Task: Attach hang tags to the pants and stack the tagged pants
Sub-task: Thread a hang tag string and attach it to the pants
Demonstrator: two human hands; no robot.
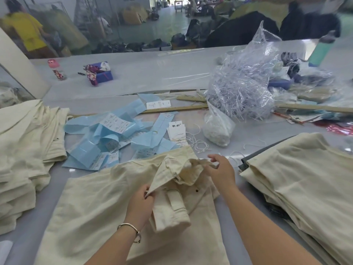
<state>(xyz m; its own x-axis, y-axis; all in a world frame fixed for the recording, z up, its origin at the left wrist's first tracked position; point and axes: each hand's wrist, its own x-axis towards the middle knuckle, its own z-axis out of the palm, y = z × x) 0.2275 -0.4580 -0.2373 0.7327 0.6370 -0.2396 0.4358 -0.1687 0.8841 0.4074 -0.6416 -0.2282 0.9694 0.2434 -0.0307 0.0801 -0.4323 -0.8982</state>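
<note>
Head view: cream pants [107, 203] lie at lower centre on the table [133, 73]. The left hand [140, 204] pinches the waistband flap; the right hand [221, 172] seems to pinch bunched fabric. Hang tags [177, 133] sit above, at centre.

We see both forearms reaching forward, the left hand [140, 202] wearing a wrist bangle with thumb and fingers pinched closed, the right hand [219, 170] raised beyond it, fingers loosely curled and spread
</note>
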